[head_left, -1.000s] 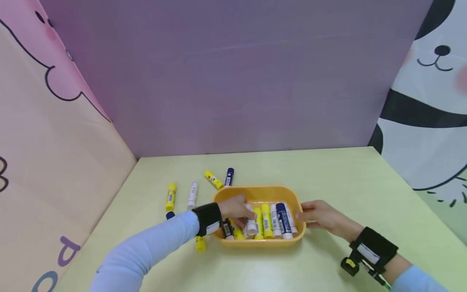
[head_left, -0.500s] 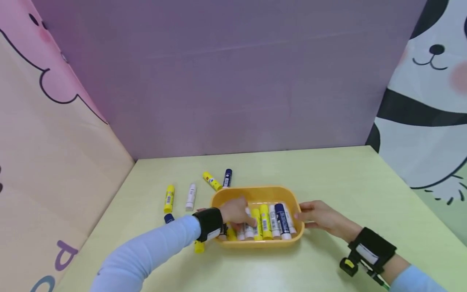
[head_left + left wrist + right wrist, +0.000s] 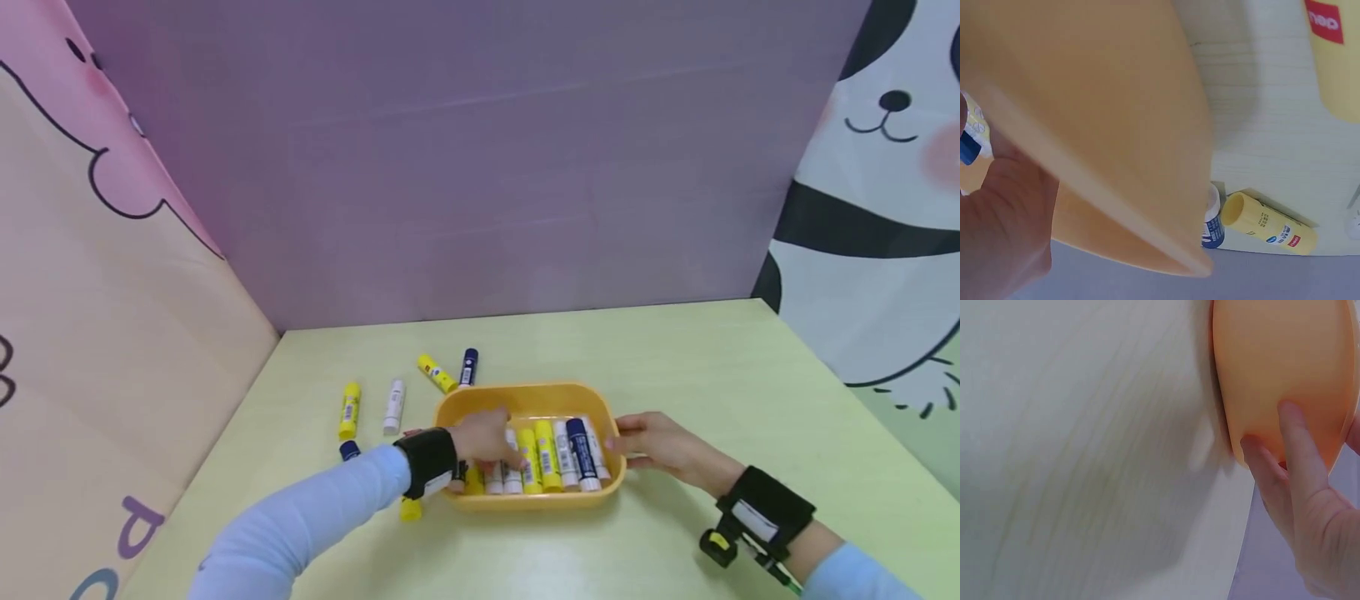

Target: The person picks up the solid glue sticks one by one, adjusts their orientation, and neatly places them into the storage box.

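A yellow-orange plastic tray (image 3: 540, 502) holds a row of glue sticks, among them a yellow one (image 3: 547, 457), a dark blue one (image 3: 582, 450) and several white ones. My left hand (image 3: 483, 437) reaches over the tray's left end, fingers pointing down onto the white glue stick (image 3: 512, 479) and the yellow one (image 3: 529, 467) beside it. Its fingertips are partly hidden, so I cannot tell whether they pinch a stick. At the right end, my right hand (image 3: 660, 446) grips the tray wall, with fingers (image 3: 1300, 440) flat against the outside and the thumb over the rim.
Loose glue sticks lie left of and behind the tray: yellow (image 3: 349, 411), white (image 3: 393, 407), another yellow (image 3: 437, 372) and dark blue (image 3: 468, 367). One yellow end (image 3: 410, 509) shows under the left wrist. A purple panel (image 3: 480, 167) stands behind the table (image 3: 697, 358).
A white glue stick under my left hand has gone down into the row, and the left fingers have lowered with it. My right hand keeps its hold on the tray.
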{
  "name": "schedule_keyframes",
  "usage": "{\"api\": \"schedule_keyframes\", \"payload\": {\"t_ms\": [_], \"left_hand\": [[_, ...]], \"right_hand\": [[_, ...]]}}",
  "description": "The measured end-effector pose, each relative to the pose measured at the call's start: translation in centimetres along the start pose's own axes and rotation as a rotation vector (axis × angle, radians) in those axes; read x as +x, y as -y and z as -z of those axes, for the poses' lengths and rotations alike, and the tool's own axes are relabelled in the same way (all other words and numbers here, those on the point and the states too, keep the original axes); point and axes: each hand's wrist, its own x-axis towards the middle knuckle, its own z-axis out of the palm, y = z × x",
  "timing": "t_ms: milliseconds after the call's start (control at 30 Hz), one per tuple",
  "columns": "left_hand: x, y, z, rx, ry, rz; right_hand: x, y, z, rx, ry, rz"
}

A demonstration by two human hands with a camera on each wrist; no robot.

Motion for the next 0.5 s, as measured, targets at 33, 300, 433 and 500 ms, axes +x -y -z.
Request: {"api": "schedule_keyframes", "payload": {"t_ms": [33,300,433,500], "left_hand": [[-0.1,0.0,0.1,0.000,0.001,-0.006],[-0.3,0.6,0.9,0.065,-0.009,-0.080],[-0.5,0.9,1.4,0.109,-0.015,-0.108],[-0.6,1.0,1.7,0.133,-0.021,-0.123]], "right_hand": [[0.1,0.0,0.0,-0.001,-0.006,-0.005],[0.1,-0.3,0.1,0.009,0.001,-0.010],[0.3,-0.3,0.2,0.009,-0.004,-0.018],[0.3,-0.2,0.2,0.002,-0.003,-0.020]]}}
